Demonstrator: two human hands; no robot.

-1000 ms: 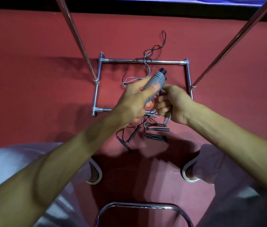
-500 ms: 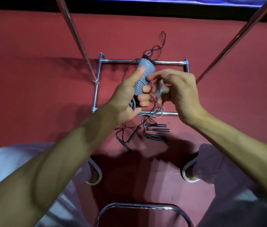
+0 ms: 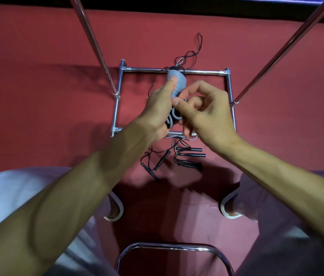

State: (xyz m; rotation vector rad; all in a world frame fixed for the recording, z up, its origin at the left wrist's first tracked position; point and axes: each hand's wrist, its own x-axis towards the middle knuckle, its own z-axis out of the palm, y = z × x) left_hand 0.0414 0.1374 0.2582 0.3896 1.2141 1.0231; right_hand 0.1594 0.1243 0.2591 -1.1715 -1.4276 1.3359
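Note:
My left hand (image 3: 158, 108) grips a grey ribbed skipping-rope handle (image 3: 178, 82) that points away from me, thumb lying along its side. A grey rope (image 3: 174, 117) loops out of the handle's near end, and my right hand (image 3: 204, 110) pinches this rope between thumb and fingers close to the handle. Both hands hover above a chrome square frame (image 3: 117, 108) on the red floor. Part of the rope is hidden behind my hands.
Several black-handled skipping ropes (image 3: 190, 155) lie tangled on the red floor below the frame. A thin black cord (image 3: 193, 54) trails beyond its far bar. Two chrome poles (image 3: 95, 46) rise from the frame. My knees and shoes (image 3: 115, 210) flank a chrome chair bar (image 3: 169, 246).
The grey handle has swung from tilted right to pointing away. My right hand moved from beneath the handle up to its side and now pinches the rope.

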